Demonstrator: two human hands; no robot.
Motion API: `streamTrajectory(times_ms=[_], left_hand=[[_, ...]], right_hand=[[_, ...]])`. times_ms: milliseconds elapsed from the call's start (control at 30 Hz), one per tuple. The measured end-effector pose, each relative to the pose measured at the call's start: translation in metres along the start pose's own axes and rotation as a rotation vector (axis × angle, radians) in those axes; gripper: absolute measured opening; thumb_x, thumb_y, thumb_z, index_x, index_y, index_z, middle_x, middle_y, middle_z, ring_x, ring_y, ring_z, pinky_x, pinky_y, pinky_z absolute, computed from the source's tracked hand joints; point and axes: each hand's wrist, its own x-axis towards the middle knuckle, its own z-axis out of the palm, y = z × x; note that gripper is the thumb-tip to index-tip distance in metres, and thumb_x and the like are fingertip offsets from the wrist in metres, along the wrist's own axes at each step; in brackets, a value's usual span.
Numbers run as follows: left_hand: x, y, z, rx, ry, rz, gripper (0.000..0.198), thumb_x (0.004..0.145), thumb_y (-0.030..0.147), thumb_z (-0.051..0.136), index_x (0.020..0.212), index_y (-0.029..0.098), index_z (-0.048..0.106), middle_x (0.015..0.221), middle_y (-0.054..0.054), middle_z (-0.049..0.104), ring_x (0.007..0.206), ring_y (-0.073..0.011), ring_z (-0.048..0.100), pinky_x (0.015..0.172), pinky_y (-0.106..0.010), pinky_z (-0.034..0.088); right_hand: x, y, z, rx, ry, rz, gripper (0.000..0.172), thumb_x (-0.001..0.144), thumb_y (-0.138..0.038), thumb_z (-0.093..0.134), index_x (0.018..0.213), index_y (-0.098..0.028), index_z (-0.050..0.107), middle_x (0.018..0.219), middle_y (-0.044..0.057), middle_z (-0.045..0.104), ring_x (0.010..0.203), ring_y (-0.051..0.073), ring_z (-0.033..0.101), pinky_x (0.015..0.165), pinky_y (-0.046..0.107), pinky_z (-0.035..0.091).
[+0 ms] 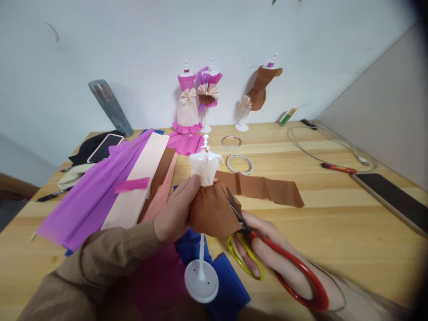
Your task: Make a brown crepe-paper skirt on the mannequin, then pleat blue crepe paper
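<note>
A small white dress form (203, 161) on a round white base (201, 281) is held up in front of me. Around its waist hangs a gathered brown paper skirt (214, 211). My left hand (179, 209) grips the form at the waist, thumb on the skirt's top edge. In my right hand (267, 245) is a pair of scissors (249, 229) with one red and one yellow handle. Their blades point up at the skirt's right side; whether they touch the paper I cannot tell. Behind the skirt lies a brown paper strip (264, 189).
Purple paper (90, 191) and other coloured sheets cover the left side. Dressed forms (187, 102) stand at the wall beside a spray can (112, 109). Tape rings (240, 164) lie mid-table. A phone (393, 198) and a red-handled tool (338, 168) with a cable are at right.
</note>
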Motion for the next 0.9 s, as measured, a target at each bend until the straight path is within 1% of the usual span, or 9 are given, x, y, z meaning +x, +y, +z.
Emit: streamTrajectory(times_ms=[100, 233, 300, 467, 533, 733, 833, 900], left_hand=[[0.0, 0.001, 0.0, 0.022, -0.007, 0.006, 0.047, 0.088, 0.052, 0.06, 0.119, 0.018, 0.067, 0.101, -0.008, 0.075, 0.107, -0.027, 0.067, 0.094, -0.035, 0.053], [-0.001, 0.001, 0.0, 0.05, -0.01, 0.015, 0.045, 0.088, 0.051, 0.06, 0.118, 0.017, 0.068, 0.101, -0.008, 0.075, 0.106, -0.0266, 0.067, 0.093, -0.035, 0.052], [-0.001, 0.0, -0.001, 0.049, -0.013, 0.009, 0.045, 0.088, 0.051, 0.06, 0.117, 0.018, 0.068, 0.101, -0.008, 0.074, 0.106, -0.0267, 0.067, 0.094, -0.035, 0.052], [-0.001, -0.001, -0.003, 0.041, -0.022, 0.0, 0.043, 0.088, 0.05, 0.06, 0.115, 0.017, 0.069, 0.103, -0.008, 0.074, 0.108, -0.0269, 0.066, 0.096, -0.035, 0.051], [-0.001, -0.001, -0.004, 0.033, -0.032, -0.009, 0.044, 0.088, 0.05, 0.06, 0.115, 0.017, 0.069, 0.103, -0.009, 0.074, 0.108, -0.0271, 0.066, 0.096, -0.035, 0.051], [0.0, 0.0, -0.002, 0.04, -0.022, -0.017, 0.045, 0.087, 0.051, 0.062, 0.112, 0.015, 0.07, 0.1, -0.008, 0.074, 0.105, -0.0261, 0.067, 0.093, -0.034, 0.052], [0.0, 0.001, -0.001, 0.041, -0.008, 0.007, 0.046, 0.086, 0.05, 0.063, 0.117, 0.016, 0.067, 0.098, -0.007, 0.074, 0.102, -0.0255, 0.068, 0.09, -0.033, 0.052], [0.0, 0.001, -0.001, 0.032, -0.006, 0.022, 0.048, 0.085, 0.049, 0.065, 0.12, 0.016, 0.066, 0.097, -0.007, 0.075, 0.1, -0.0257, 0.068, 0.089, -0.033, 0.052]], right_hand=[[-0.002, -0.002, -0.002, -0.06, -0.004, 0.013, 0.041, 0.094, -0.055, 0.048, 0.107, -0.017, 0.054, 0.073, -0.001, 0.05, 0.044, 0.004, 0.042, 0.045, 0.022, 0.031], [-0.002, 0.0, -0.005, -0.085, 0.001, 0.038, 0.049, 0.092, -0.061, 0.048, 0.113, -0.017, 0.051, 0.074, -0.001, 0.049, 0.046, 0.006, 0.046, 0.046, 0.023, 0.034], [-0.001, 0.002, -0.006, -0.084, -0.005, 0.045, 0.052, 0.09, -0.063, 0.049, 0.113, -0.016, 0.05, 0.073, -0.001, 0.049, 0.047, 0.007, 0.046, 0.046, 0.023, 0.035], [-0.002, 0.003, -0.005, -0.103, -0.01, 0.03, 0.043, 0.093, -0.06, 0.047, 0.093, -0.018, 0.048, 0.071, -0.001, 0.047, 0.048, 0.006, 0.043, 0.046, 0.021, 0.036], [-0.003, 0.003, -0.004, -0.117, 0.01, 0.029, 0.041, 0.093, -0.059, 0.046, 0.091, -0.018, 0.047, 0.071, -0.002, 0.045, 0.048, 0.005, 0.041, 0.045, 0.02, 0.034], [-0.007, 0.01, -0.006, -0.091, 0.022, 0.04, 0.033, 0.096, -0.053, 0.046, 0.095, -0.02, 0.046, 0.067, -0.007, 0.038, 0.041, 0.0, 0.028, 0.037, 0.014, 0.023], [-0.009, 0.016, -0.008, -0.07, 0.028, 0.07, 0.029, 0.098, -0.05, 0.046, 0.103, -0.021, 0.047, 0.065, -0.008, 0.037, 0.038, 0.0, 0.026, 0.035, 0.014, 0.021], [-0.009, 0.016, -0.008, -0.068, 0.023, 0.073, 0.034, 0.097, -0.053, 0.046, 0.106, -0.021, 0.047, 0.064, -0.008, 0.038, 0.038, 0.0, 0.028, 0.036, 0.014, 0.021]])
